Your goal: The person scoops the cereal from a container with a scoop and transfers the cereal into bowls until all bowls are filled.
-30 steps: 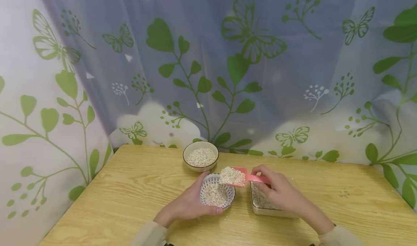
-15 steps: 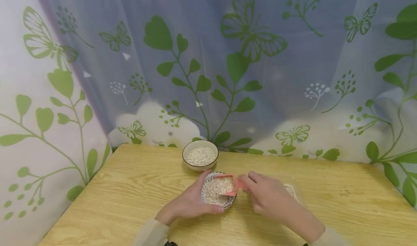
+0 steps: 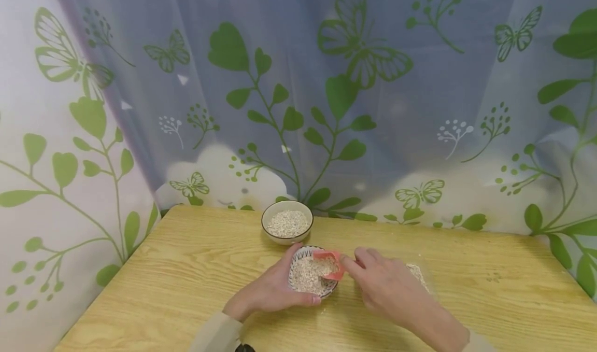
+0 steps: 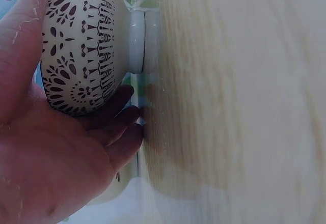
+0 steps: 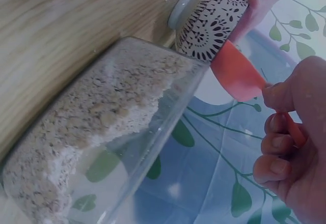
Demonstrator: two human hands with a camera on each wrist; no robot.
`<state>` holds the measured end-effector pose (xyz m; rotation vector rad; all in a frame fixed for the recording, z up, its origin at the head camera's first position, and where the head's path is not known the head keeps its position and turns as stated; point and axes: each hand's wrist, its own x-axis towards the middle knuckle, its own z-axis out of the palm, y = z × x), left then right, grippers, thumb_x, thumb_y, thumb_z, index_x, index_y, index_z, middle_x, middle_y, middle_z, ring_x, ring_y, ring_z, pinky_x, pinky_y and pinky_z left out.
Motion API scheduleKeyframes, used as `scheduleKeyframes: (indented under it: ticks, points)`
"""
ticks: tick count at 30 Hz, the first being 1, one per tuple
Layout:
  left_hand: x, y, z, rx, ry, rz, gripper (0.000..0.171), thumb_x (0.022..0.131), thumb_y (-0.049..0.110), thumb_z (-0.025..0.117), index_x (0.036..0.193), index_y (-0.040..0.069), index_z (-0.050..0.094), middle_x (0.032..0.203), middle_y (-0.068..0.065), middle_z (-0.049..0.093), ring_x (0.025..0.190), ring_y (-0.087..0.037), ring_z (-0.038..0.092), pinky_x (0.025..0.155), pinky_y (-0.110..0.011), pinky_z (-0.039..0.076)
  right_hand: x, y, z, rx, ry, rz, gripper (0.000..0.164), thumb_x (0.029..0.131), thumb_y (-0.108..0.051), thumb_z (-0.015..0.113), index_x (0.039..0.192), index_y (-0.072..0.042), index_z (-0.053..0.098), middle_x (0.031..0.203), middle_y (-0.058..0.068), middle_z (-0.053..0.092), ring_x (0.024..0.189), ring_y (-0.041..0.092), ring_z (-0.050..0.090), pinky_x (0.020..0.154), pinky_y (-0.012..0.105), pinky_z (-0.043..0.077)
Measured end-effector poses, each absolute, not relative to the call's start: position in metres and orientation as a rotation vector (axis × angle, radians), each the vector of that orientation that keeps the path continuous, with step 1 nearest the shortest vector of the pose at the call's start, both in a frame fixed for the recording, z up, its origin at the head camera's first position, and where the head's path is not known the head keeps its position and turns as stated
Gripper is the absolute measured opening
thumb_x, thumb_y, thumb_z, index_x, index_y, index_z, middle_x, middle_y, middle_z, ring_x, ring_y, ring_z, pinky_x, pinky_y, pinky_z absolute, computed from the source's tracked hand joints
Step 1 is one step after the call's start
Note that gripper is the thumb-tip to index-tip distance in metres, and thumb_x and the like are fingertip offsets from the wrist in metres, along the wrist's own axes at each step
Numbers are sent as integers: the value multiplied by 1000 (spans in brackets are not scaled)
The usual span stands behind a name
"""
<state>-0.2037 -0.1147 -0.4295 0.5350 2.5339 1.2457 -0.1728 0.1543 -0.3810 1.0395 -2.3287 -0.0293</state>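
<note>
My left hand (image 3: 275, 289) grips a small patterned bowl (image 4: 76, 46) by its side, thumb at the near rim. Oat flakes (image 3: 308, 278) fill much of this bowl. My right hand (image 3: 389, 284) holds a pink scoop (image 5: 237, 76) by its handle, fingers curled round it in the right wrist view. In the head view the scoop is tipped down over the right side of the bowl, its mouth among the flakes. A clear rectangular container (image 5: 168, 114) with more oats stands under my right hand, which hides most of it in the head view.
Behind the patterned bowl stands a second, dark-rimmed bowl (image 3: 272, 235) of oats, close to my left fingertips. All stand on a wooden table (image 3: 210, 253). A printed curtain (image 3: 298, 108) hangs along its back edge.
My right hand has moved left from above the container and tipped the loaded scoop into the patterned bowl. The oats there stand higher. My left hand has stayed almost in place.
</note>
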Motion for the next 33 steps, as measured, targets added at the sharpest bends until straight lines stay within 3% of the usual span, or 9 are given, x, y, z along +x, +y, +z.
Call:
scheduleKeyframes:
  ticks: [7, 13, 17, 22, 33]
  points:
    - [-203, -114, -428, 523, 2541, 1221, 127, 74, 58, 85, 165, 15, 9, 166, -20, 31, 149, -43, 36, 119, -66, 32, -173, 155, -377, 1045, -2266, -86, 38, 78, -3, 67, 111, -19, 62, 80, -4, 47, 64, 10, 44, 44, 13, 18]
    - [-202, -114, -427, 527, 2532, 1225, 126, 74, 58, 85, 165, 16, 9, 166, -18, 31, 149, -40, 37, 119, -65, 32, -174, 154, -375, 1055, -2234, -101, 32, 82, -6, 60, 112, -17, 62, 81, -3, 50, 64, 12, 46, 44, 14, 24]
    - [-202, -114, -426, 528, 2532, 1232, 126, 74, 58, 85, 165, 15, 9, 165, -18, 33, 148, -40, 39, 119, -65, 34, -173, 153, -374, 1059, -2199, -95, 34, 90, -8, 41, 115, -16, 63, 81, -2, 50, 64, 12, 45, 43, 14, 24]
    - [-203, -115, -427, 538, 2531, 1243, 126, 75, 57, 85, 165, 15, 8, 164, -19, 34, 147, -39, 40, 118, -65, 34, -172, 152, -372, 1051, -2142, -111, 51, 101, -12, 16, 116, -17, 65, 80, -2, 49, 62, 12, 42, 43, 14, 22]
    - [-203, -114, -428, 526, 2527, 1239, 126, 75, 57, 85, 166, 16, 8, 166, -19, 30, 148, -40, 39, 118, -66, 34, -172, 152, -374, 1065, -2081, -163, 52, 107, -15, 14, 115, -16, 66, 80, -1, 50, 63, 14, 44, 41, 16, 24]
